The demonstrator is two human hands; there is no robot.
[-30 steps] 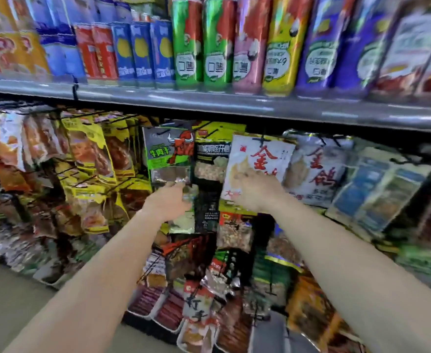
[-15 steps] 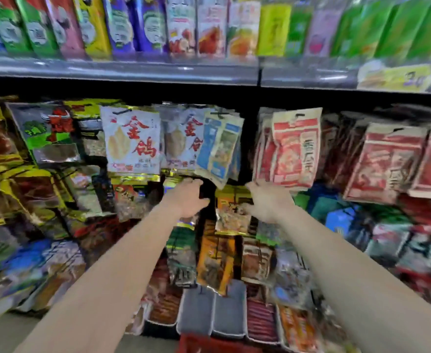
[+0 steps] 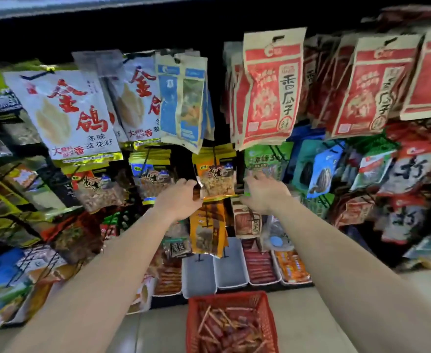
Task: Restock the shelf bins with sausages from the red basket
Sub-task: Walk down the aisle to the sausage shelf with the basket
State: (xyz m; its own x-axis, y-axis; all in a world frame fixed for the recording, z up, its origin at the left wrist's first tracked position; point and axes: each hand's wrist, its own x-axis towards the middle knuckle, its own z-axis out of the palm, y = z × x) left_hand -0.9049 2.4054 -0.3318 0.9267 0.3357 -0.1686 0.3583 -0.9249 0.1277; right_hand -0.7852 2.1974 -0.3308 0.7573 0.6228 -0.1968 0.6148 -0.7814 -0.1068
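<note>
Left hand (image 3: 177, 200): raised just left of centre, fingers curled at the 9 o'clock edge of a yellow packet (image 3: 215, 179). Cannot tell whether it grips or only touches.
Right hand (image 3: 262, 193): at the packet's 3 o'clock, fingers loose and spread, tips on a green packet (image 3: 268, 161).
Red basket (image 3: 192, 327): at 6 o'clock, with sausages (image 3: 224, 329) inside.
Bins (image 3: 231, 268): at the basket's 12 o'clock.
Change: the view has tipped down. The basket, a red sliver half a second ago, now shows nearly whole. Both hands stay raised.
</note>
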